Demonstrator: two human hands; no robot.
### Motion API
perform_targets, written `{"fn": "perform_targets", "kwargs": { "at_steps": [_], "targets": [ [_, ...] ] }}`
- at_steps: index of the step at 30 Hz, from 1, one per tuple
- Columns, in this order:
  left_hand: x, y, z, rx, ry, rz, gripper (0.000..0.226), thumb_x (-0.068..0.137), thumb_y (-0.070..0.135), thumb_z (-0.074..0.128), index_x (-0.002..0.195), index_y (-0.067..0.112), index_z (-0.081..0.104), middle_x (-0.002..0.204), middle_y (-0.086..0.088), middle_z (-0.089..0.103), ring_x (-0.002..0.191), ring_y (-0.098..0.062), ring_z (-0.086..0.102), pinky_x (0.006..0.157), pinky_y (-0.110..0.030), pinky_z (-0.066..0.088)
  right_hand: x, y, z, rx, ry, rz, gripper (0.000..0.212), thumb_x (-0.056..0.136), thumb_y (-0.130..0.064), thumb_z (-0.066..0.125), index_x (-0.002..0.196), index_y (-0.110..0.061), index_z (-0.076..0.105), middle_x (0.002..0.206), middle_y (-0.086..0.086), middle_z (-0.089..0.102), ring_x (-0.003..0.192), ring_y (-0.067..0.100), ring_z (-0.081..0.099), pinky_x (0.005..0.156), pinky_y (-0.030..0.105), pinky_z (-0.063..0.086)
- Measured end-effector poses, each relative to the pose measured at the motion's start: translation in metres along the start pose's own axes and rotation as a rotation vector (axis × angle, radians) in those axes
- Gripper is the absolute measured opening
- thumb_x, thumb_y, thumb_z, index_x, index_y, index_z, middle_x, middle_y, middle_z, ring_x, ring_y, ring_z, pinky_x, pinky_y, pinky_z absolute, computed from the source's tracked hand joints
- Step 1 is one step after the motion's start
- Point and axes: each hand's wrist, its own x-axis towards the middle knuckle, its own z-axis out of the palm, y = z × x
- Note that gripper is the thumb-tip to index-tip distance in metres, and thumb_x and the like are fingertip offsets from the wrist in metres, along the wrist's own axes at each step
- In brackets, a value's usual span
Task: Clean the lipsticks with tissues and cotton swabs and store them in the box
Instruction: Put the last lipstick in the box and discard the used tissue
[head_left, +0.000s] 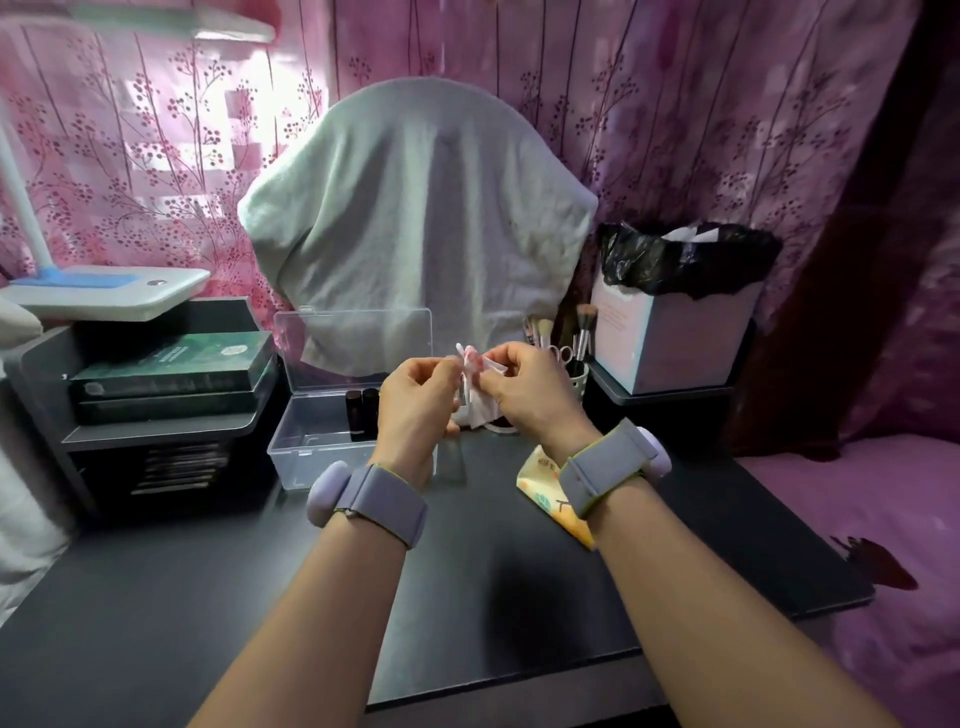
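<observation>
While both arms reach forward over the dark desk (260, 597), the left hand (415, 397) and the right hand (530, 387) meet above it, each with curled fingers pinching a white tissue (480, 402) stained pink near its top; whether a lipstick sits inside the tissue cannot be told. Just left of the hands stands the clear box (311, 441), lid raised, with two dark lipsticks (362, 413) upright at its right side. A yellow tissue pack (545, 493) lies on the desk beside the right wrist. Both wrists carry grey bands
</observation>
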Motion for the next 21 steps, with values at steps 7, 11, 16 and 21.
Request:
{"fn": "perform_targets", "kwargs": {
  "at_steps": [7,11,16,21],
  "targets": [
    [0.016,0.017,0.028,0.064,-0.04,0.063,0.015,0.096,0.019,0.057,0.098,0.006,0.066,0.076,-0.001,0.061,0.053,-0.012,0.048,0.041,-0.023,0.04,0.028,-0.015,-0.043,-0.033,0.107,-0.062,0.039,0.089,-0.056,0.066,0.089,-0.017,0.069,0.08,-0.004,0.073,0.078,0.018,0.067,0.077,0.039,0.053],
    [0.023,0.028,0.047,0.091,-0.07,0.086,0.014,0.096,0.018,0.056,0.092,0.009,0.065,0.073,-0.001,0.061,0.053,-0.011,0.047,0.04,-0.022,0.037,0.048,-0.024,-0.073,-0.075,0.196,-0.101,0.039,0.091,-0.057,0.064,0.09,-0.019,0.068,0.081,-0.005,0.072,0.08,0.018,0.069,0.079,0.041,0.056],
    [0.032,0.049,0.082,0.145,-0.144,0.147,0.017,0.096,0.016,0.056,0.083,0.012,0.066,0.071,-0.001,0.062,0.055,-0.013,0.049,0.045,-0.024,0.039,0.07,-0.033,-0.111,-0.114,0.304,-0.163,0.037,0.094,-0.053,0.062,0.095,-0.016,0.068,0.091,0.001,0.073,0.087,0.024,0.068,0.083,0.045,0.054],
    [0.041,0.058,0.106,0.193,-0.189,0.178,0.017,0.094,0.016,0.056,0.084,0.01,0.068,0.069,-0.002,0.062,0.054,-0.015,0.049,0.05,-0.026,0.041,0.087,-0.033,-0.134,-0.168,0.392,-0.216,0.034,0.095,-0.053,0.06,0.091,-0.019,0.064,0.088,0.001,0.072,0.085,0.025,0.067,0.078,0.044,0.055]
  ]
}}
